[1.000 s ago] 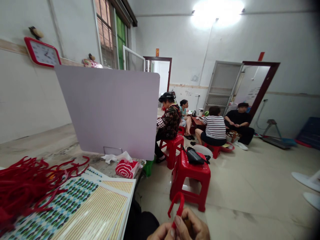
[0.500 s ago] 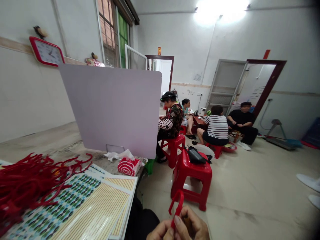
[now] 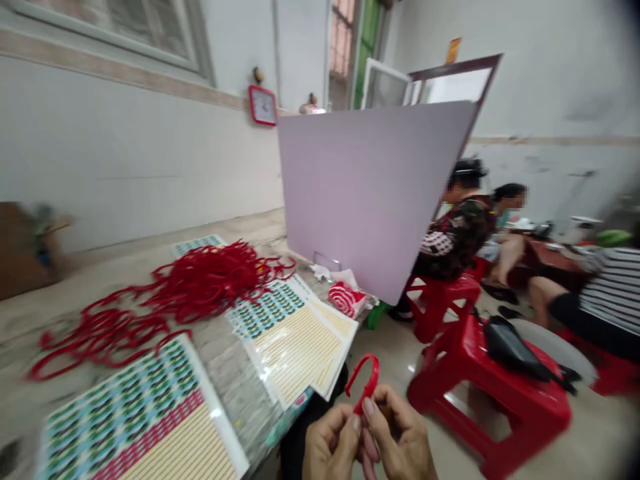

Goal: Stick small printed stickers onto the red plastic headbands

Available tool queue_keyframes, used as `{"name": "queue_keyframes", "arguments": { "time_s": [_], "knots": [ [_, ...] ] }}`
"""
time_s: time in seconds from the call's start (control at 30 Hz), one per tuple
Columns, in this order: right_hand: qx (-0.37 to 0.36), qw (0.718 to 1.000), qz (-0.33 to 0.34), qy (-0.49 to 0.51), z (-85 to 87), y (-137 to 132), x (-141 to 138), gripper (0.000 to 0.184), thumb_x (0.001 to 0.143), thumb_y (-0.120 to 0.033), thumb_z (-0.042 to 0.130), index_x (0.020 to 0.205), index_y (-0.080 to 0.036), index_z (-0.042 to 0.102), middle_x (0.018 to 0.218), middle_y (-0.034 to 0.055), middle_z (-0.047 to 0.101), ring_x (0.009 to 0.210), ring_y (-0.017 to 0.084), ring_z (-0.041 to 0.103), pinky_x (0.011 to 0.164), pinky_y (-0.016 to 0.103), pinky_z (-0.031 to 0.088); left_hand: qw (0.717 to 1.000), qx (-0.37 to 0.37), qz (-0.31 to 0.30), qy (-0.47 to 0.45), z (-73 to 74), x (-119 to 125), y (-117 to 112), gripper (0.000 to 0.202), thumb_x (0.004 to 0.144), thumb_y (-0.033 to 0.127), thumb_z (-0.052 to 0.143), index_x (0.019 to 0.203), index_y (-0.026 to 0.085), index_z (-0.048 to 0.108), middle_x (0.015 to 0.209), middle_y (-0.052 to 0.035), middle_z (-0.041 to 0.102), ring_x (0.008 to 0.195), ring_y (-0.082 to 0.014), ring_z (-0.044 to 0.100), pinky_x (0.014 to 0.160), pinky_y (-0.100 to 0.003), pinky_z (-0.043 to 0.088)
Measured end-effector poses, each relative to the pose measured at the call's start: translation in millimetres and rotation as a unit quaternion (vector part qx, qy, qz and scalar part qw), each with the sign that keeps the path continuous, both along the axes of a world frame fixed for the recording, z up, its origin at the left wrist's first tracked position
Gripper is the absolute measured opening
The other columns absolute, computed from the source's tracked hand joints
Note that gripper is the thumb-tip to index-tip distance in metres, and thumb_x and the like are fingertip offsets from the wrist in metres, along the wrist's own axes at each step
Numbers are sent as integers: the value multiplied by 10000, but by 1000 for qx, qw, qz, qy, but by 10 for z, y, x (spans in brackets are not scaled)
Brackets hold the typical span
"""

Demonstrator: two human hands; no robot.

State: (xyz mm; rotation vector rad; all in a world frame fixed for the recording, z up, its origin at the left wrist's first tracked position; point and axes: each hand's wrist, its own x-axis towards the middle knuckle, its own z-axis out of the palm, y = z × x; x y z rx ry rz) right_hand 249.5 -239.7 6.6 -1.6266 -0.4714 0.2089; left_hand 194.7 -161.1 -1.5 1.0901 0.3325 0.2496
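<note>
While my left hand (image 3: 330, 443) and right hand (image 3: 400, 433) come together right in front of me, their fingers are pinched tight on the lower end of a red cord loop (image 3: 364, 377), which stands up in a narrow arc above my thumbs. Just below, my dark trousers (image 3: 310, 447) fill the gap at the edge of the tabletop (image 3: 235, 393), a speckled, stone-like surface. To my left lies a printed sheet (image 3: 135, 413), covered in blue and green rows with a red band and fine yellow stripes. Further up sits a stack of similar sheets (image 3: 285, 340), and beyond it a big tangle of red cords (image 3: 210, 280) spills across the tabletop. On my right, a red plastic stool (image 3: 493, 393) stands close by, with a black bag (image 3: 515, 350) lying on its seat. At the far edge of the tabletop, a crumpled tissue (image 3: 320, 272) and a red-and-white striped bundle (image 3: 345, 300) rest against an upright lilac board (image 3: 375, 200). Past that board, a person in a patterned top (image 3: 460, 230) sits on another red stool, with a person in a striped shirt (image 3: 613, 300) at the right edge of the view.
</note>
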Motion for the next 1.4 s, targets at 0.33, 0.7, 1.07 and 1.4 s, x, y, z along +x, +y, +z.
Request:
{"name": "queue_keyframes", "arguments": {
  "time_s": [0.33, 0.7, 1.07, 1.4],
  "knots": [
    [31, 977, 211, -2, 174, 697, -315, 298, 809, -426, 512, 640, -182, 487, 384, -77, 380, 307, 52, 345, 324, 157, 299, 981, 0, 192, -36, 118, -563, 407, 459, 788, 531, 498, 815, 86, 610, 603, -51, 607, 409, -79, 494, 431, -202, 359],
    [-4, 956, 290, -50, 88, 1065, -965, 242, 832, -368, 512, 685, -177, 499, 400, -67, 429, 346, 63, 395, 382, 168, 339, 975, 4, 220, -31, 63, -1390, 748, 356, 843, 428, 483, 804, 99, 611, 628, -41, 612, 431, -64, 489, 467, -202, 349],
    [-44, 923, 380, -42, 186, 1731, -1669, 239, 847, -381, 487, 718, -180, 473, 420, -70, 442, 334, 58, 401, 349, 163, 293, 940, -58, 332, -61, 135, -2109, 1173, 306, 820, 388, 533, 753, 102, 622, 624, -31, 597, 450, -62, 471, 473, -191, 356],
    [-28, 890, 454, -33, 178, 1940, -1938, 230, 860, -356, 478, 710, -182, 457, 436, -69, 452, 349, 52, 412, 359, 154, 316, 917, -59, 389, -61, 141, -2435, 1238, 230, 824, 320, 548, 786, 109, 634, 671, -35, 591, 504, -60, 439, 497, -186, 370]
  ]
}}
